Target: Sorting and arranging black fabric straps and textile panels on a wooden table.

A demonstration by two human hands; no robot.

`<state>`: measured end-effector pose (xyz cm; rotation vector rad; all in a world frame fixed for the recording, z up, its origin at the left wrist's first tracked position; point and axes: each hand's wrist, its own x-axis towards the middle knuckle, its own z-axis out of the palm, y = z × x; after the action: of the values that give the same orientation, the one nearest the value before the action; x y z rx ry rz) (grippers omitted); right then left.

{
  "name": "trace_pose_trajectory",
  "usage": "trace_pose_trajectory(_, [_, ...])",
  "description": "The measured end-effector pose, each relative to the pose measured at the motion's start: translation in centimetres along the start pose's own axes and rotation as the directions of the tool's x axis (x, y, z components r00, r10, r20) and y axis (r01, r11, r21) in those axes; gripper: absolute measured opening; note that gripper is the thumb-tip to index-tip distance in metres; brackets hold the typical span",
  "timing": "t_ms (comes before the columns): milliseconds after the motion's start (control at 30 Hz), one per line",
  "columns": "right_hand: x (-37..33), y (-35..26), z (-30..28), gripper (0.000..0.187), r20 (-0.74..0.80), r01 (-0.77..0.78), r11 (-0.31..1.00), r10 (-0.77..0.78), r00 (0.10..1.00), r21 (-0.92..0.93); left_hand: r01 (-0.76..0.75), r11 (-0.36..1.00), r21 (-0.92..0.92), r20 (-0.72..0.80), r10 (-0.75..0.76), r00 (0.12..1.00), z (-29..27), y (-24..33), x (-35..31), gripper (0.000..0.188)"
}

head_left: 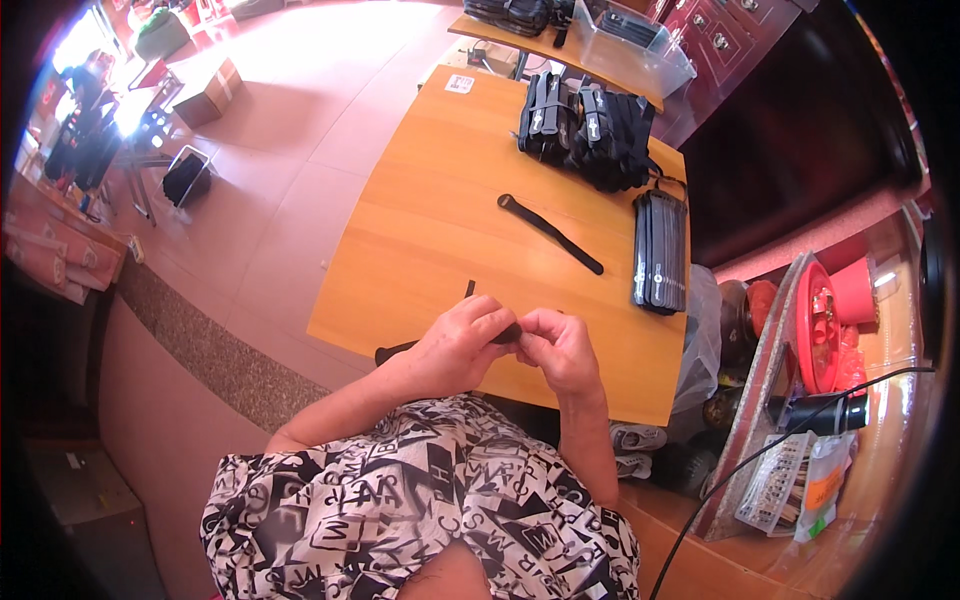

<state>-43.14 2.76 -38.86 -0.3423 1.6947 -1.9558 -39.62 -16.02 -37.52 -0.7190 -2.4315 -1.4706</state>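
Observation:
Over the near edge of the wooden table (420, 210), my two hands meet with their fingertips almost touching. My left hand (458, 348) is closed around a black strap (508, 334); a dark end sticks up past its knuckles and another dark length shows beside the wrist. My right hand (564, 352) pinches at the strap's rounded end, its thumb and forefinger pressed together. How the strap is folded inside the fingers is hidden. Farther off on the tabletop, a loose black strap (550, 234) with a rounded, slotted end lies flat and slanted.
Bundled black straps (585, 125) are heaped at the table's far right. A flat stack of wrapped black straps (660, 250) lies by the right edge. Beyond stands a clear plastic bin (635, 50). Shelving with red items (820, 325) and a black cable (740, 465) are at right.

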Motion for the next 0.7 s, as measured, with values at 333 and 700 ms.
trace_pose_trajectory(333, [0.0,1.8,-0.2,0.008,0.031,-0.002,0.974,-0.005,0.999,0.227,0.101,0.976,-0.193,0.029,-0.097,0.995,0.2,0.2,0.0,0.024])
trace_pose_trajectory(700, [1.9,1.3,1.0,0.012,-0.062,-0.138,0.979,0.149,0.987,0.153,0.213,0.958,-0.191,-0.029,-0.223,0.974,0.5,-2.0,-0.3,0.017])
